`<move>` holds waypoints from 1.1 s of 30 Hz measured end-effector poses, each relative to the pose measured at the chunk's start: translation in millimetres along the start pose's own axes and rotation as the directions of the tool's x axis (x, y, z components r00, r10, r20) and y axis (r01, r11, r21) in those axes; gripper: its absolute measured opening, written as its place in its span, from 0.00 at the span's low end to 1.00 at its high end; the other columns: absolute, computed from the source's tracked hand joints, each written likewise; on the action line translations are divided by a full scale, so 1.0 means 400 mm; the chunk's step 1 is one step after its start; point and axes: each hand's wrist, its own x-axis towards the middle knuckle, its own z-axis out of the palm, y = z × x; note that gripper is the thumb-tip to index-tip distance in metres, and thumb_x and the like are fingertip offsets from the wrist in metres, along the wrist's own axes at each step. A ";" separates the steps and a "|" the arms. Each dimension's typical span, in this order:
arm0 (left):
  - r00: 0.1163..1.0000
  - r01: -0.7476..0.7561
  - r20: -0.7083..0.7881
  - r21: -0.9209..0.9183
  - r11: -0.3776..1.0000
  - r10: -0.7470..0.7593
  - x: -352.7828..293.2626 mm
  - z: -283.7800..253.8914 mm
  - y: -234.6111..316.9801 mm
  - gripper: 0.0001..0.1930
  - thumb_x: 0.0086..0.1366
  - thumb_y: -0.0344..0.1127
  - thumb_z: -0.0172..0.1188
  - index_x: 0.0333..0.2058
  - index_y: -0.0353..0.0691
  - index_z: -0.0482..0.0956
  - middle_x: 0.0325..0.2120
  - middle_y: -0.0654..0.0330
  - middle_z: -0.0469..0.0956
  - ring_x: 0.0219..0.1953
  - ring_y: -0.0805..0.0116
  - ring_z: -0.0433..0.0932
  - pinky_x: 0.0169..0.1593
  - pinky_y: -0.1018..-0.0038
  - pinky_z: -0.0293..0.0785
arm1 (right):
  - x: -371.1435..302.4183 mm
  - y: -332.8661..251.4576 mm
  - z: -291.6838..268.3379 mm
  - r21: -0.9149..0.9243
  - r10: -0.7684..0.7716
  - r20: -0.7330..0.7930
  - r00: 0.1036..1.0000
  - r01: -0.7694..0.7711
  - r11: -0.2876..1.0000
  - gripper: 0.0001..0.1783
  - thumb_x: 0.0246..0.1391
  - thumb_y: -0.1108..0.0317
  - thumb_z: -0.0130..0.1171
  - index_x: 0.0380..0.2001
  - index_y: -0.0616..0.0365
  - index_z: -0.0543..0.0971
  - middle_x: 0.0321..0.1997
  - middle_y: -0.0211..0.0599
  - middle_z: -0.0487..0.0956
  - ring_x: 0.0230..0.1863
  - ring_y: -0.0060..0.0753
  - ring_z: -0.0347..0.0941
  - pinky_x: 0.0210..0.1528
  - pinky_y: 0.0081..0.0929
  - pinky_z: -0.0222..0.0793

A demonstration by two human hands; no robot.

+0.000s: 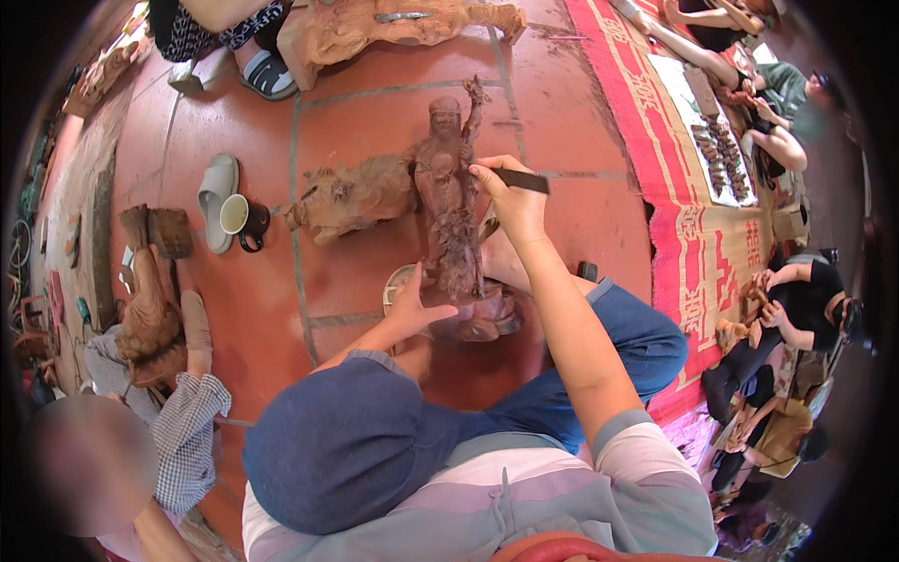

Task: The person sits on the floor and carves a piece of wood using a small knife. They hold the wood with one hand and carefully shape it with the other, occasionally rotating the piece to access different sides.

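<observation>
A dark brown carved wooden statue (445,192) of a bearded figure with a staff stands in front of me on the tiled floor. My right hand (513,201) pinches a dark flat strip (524,180), held beside the statue's staff; whether it is a tool handle or an abrasive strip I cannot make out. Near the statue's rocky base (487,314), my left hand (412,307) has its thumb and fingers spread, close to or touching the lower carving. A rough carved wood piece (361,199) lies just left of the statue.
A grey slipper (217,201) and a mug (245,217) are on the left. Beyond the statue lies a large, lighter wood carving (375,37). A red patterned mat (679,281) runs along the right, with several people at work there. Another person sits at lower left by a wooden carving (150,309).
</observation>
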 end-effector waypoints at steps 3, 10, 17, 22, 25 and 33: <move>0.997 0.080 0.017 0.027 0.996 -0.080 -0.012 -0.016 0.054 0.62 0.43 0.56 0.73 0.65 0.29 0.42 0.54 0.42 0.67 0.59 0.46 0.62 0.62 0.61 0.57 | -0.007 0.040 0.014 -0.199 -0.408 0.001 0.913 0.400 0.895 0.05 0.49 0.73 0.62 0.32 0.59 0.81 0.29 0.39 0.81 0.30 0.33 0.78 0.34 0.24 0.73; 0.997 0.074 0.007 0.020 0.997 -0.074 -0.015 -0.009 0.052 0.62 0.43 0.55 0.73 0.66 0.31 0.42 0.55 0.42 0.67 0.59 0.44 0.60 0.64 0.58 0.53 | -0.080 0.035 -0.002 -0.417 -0.481 0.226 0.847 0.530 0.738 0.09 0.51 0.77 0.56 0.37 0.57 0.78 0.34 0.43 0.79 0.37 0.47 0.77 0.41 0.35 0.73; 0.996 0.088 0.019 0.012 0.996 -0.088 -0.015 -0.011 0.040 0.62 0.44 0.56 0.72 0.66 0.31 0.42 0.57 0.38 0.64 0.62 0.39 0.56 0.65 0.58 0.51 | -0.063 0.075 0.020 -0.455 -0.627 0.208 0.750 0.642 0.617 0.06 0.48 0.77 0.58 0.32 0.57 0.78 0.32 0.41 0.78 0.34 0.43 0.77 0.35 0.34 0.72; 0.998 0.055 0.000 0.058 0.997 -0.055 -0.015 -0.009 0.044 0.62 0.43 0.57 0.73 0.66 0.31 0.42 0.57 0.35 0.62 0.62 0.38 0.56 0.64 0.58 0.52 | -0.035 0.021 0.029 -0.411 -0.478 0.138 0.868 0.489 0.770 0.07 0.46 0.78 0.61 0.31 0.57 0.79 0.29 0.40 0.78 0.29 0.40 0.75 0.33 0.32 0.70; 0.998 0.055 -0.009 0.075 0.996 -0.054 -0.009 -0.005 0.021 0.63 0.42 0.56 0.74 0.66 0.31 0.42 0.57 0.31 0.58 0.60 0.42 0.60 0.63 0.60 0.56 | -0.046 0.021 0.035 -0.458 -0.555 0.197 0.808 0.577 0.676 0.07 0.48 0.77 0.58 0.32 0.55 0.79 0.30 0.39 0.78 0.32 0.44 0.75 0.34 0.32 0.70; 0.997 0.075 0.009 0.073 0.995 -0.076 -0.010 -0.014 0.043 0.63 0.42 0.56 0.74 0.66 0.29 0.42 0.57 0.34 0.60 0.58 0.45 0.63 0.62 0.61 0.57 | -0.035 0.014 0.027 -0.407 -0.543 0.145 0.827 0.550 0.729 0.07 0.49 0.78 0.57 0.31 0.55 0.79 0.28 0.40 0.77 0.30 0.45 0.75 0.32 0.34 0.70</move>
